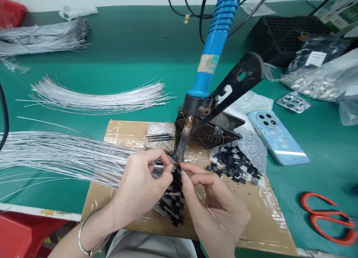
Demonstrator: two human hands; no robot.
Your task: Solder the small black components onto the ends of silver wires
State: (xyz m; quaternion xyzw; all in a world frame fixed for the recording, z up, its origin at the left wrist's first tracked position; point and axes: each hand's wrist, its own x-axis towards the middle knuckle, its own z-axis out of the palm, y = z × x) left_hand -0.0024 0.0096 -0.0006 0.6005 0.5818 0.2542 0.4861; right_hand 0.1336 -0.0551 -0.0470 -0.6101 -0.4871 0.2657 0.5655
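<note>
A blue-handled soldering iron (208, 69) is fixed in a black bracket (237, 82), its tip (183, 140) pointing down. Right below the tip, my left hand (144, 187) is closed in a pinch on what looks like the end of a white wire; its fingers hide most of it. My right hand (215, 204) pinches a thin strand of solder wire (207, 205), which reaches up to the iron's tip and trails back across the palm. Under and between the hands lie wires with black ends (172, 204), part of a long white wire bundle (69, 157) stretching left.
Cardboard (254, 220) covers the work spot. A black fan (207, 133) stands behind the tip, beside a pad with metal rods (159, 136). Small black pieces (237, 164), a blue phone (276, 138) and red-handled scissors (330, 218) lie right. Another wire bundle (100, 99) lies behind.
</note>
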